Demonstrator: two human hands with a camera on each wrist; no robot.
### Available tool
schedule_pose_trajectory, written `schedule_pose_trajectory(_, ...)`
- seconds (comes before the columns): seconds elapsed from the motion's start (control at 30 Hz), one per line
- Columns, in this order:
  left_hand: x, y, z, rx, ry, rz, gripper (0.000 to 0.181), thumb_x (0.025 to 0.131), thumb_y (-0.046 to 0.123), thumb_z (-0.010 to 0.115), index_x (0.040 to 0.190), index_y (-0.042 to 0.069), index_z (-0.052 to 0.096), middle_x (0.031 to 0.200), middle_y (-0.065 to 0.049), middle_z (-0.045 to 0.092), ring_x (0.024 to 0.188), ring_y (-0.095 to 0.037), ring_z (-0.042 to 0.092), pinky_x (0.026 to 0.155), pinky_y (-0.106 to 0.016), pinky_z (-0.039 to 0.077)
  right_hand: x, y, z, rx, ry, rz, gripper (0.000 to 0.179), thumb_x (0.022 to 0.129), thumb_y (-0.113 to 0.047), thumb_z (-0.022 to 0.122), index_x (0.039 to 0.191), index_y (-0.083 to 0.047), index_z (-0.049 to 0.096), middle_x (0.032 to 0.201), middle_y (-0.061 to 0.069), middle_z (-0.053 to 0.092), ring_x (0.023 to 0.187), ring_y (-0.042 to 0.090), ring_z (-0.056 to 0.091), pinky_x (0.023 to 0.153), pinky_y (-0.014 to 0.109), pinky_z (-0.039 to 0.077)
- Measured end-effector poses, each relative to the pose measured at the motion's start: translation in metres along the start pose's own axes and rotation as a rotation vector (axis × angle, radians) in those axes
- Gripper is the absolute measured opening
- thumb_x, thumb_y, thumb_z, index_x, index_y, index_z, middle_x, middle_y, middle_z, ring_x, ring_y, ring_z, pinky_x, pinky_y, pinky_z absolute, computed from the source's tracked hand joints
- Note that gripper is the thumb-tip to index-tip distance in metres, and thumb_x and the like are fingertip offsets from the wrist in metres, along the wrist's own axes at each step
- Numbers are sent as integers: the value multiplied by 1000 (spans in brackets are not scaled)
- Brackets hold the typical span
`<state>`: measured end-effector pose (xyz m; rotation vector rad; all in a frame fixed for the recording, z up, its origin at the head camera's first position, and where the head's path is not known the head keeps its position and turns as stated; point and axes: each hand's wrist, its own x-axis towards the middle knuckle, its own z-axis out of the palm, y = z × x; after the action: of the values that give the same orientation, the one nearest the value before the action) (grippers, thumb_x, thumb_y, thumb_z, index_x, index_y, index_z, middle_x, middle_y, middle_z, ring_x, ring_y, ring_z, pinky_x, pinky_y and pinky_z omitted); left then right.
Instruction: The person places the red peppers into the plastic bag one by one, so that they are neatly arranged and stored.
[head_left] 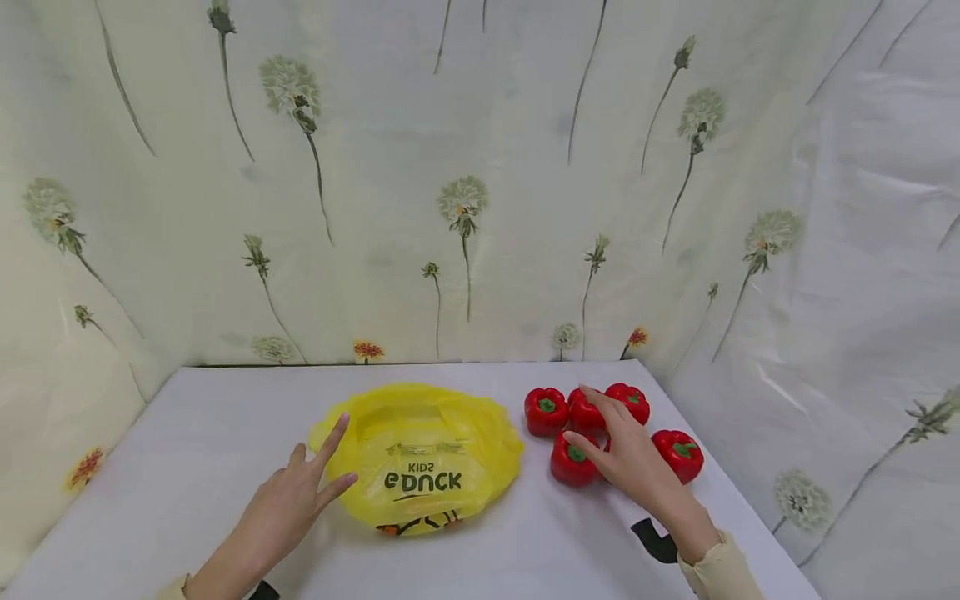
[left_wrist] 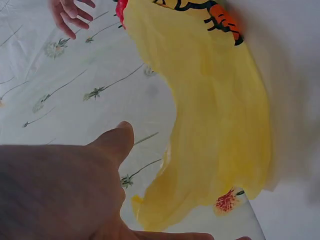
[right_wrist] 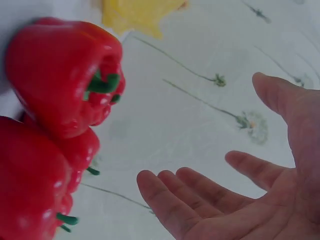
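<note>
A yellow plastic bag (head_left: 450, 417) with dark printed lettering and an orange-black figure stands spread on the white table, its mouth opened wide. My left hand (head_left: 281, 508) is at the bag's left side, fingers extended and overlapping its edge in the head view; the left wrist view shows the thumb apart from the yellow wall. To the right lies a cluster of several red bell peppers (head_left: 546, 410) with green stems. Above them hovers my right hand (head_left: 633, 454), fingers spread and holding nothing. In the right wrist view a gap separates that hand from the peppers (right_wrist: 60, 75).
The white table (head_left: 225, 433) ends in a straight back edge and a slanting right edge. Behind and beside it hangs a pale cloth (head_left: 390, 208) printed with dandelions. One red pepper (head_left: 677, 455) sits near the right edge.
</note>
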<state>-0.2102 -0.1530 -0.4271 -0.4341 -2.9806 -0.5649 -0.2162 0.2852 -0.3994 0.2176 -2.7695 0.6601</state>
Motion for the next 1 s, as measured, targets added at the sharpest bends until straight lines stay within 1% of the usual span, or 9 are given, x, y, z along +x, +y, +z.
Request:
schedule_pose_trajectory(0.17,7,0,12,-63,-37,9,73,94,54,49,155,33,16,121,-45,49,57,-30,58,59,-47,54,-18,10,1,-22,17,64,85,80,-58,68,150,-24,33,147,13,42,132,36,41,84,57,55)
schedule_pose_trajectory(0.3,14,1,18,-74,-59,14,68,94,47,53,153,25,27,93,-25,60,54,-21,49,57,-40,49,-31,22,-1,-58,31,124,83,81,-49,73,149,-21,35,145,16,44,130,39,41,84,60,53)
schedule_pose_trajectory(0.43,20,0,25,-117,-92,-1,66,93,45,56,148,13,39,70,-12,53,56,-19,43,52,-34,42,-40,34,-2,-95,45,150,83,80,-54,71,147,-19,37,141,17,47,127,39,44,84,61,52)
schedule_pose_trajectory(0.57,24,-2,33,-157,-103,-37,69,91,45,59,144,4,44,71,-12,56,55,-18,41,49,-29,36,-46,44,-2,-111,59,168,86,78,-64,67,147,-20,38,140,17,48,127,39,43,84,64,51)
schedule_pose_trajectory(0.7,26,-4,39,-183,-90,-71,70,92,40,61,142,-4,41,67,-7,48,53,-17,40,49,-28,35,-50,49,0,-112,47,189,91,76,-67,66,147,-19,38,140,19,48,127,41,43,85,66,49)
schedule_pose_trajectory(0.77,27,-5,41,-205,-85,-81,71,92,37,63,143,-6,39,67,-7,48,53,-16,40,49,-29,35,-51,51,1,-106,42,196,92,75,-67,67,147,-17,38,140,20,47,127,41,43,85,66,49)
schedule_pose_trajectory(0.87,28,-4,42,-212,-60,-74,69,91,32,65,142,-7,39,84,-21,62,57,-17,48,56,-35,47,-52,52,2,-98,47,193,92,75,-64,69,147,-16,38,141,20,47,128,41,42,85,64,50)
schedule_pose_trajectory(0.93,29,-4,43,-204,-36,-64,67,90,28,66,140,-8,41,104,-31,63,70,-26,60,67,-44,54,-52,53,3,-96,58,187,92,74,-62,71,147,-17,38,141,19,46,129,41,42,85,62,51)
schedule_pose_trajectory(1.0,29,-4,44,-197,-6,-52,64,89,24,68,138,-9,44,121,-36,58,87,-35,65,78,-52,54,-53,53,4,-98,67,180,92,74,-62,72,147,-17,38,141,19,46,129,40,42,84,61,52)
